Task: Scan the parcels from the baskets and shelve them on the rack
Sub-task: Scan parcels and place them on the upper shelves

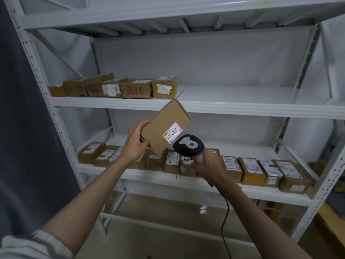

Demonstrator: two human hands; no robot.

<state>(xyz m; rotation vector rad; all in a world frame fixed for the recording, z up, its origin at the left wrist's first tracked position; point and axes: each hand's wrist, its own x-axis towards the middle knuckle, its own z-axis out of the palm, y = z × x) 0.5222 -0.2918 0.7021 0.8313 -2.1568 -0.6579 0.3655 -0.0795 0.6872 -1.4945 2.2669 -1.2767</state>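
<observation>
My left hand (pixel 135 142) grips a plain brown cardboard parcel (pixel 164 126) by its lower left end and holds it tilted in front of the white rack (pixel 261 109). The parcel's white label (pixel 172 133) faces me, with a red scan line across its barcode. My right hand (pixel 207 167) grips the handle of a black and grey barcode scanner (pixel 188 145), whose head points at the label from just below and to the right. The scanner's black cable (pixel 225 217) hangs down toward the floor.
Several taped parcels (pixel 119 87) line the left half of the middle shelf; its right half is bare. The lower shelf holds a long row of labelled parcels (pixel 261 169). A dark curtain (pixel 24 128) hangs at the left. Brown boxes (pixel 330 215) sit low right.
</observation>
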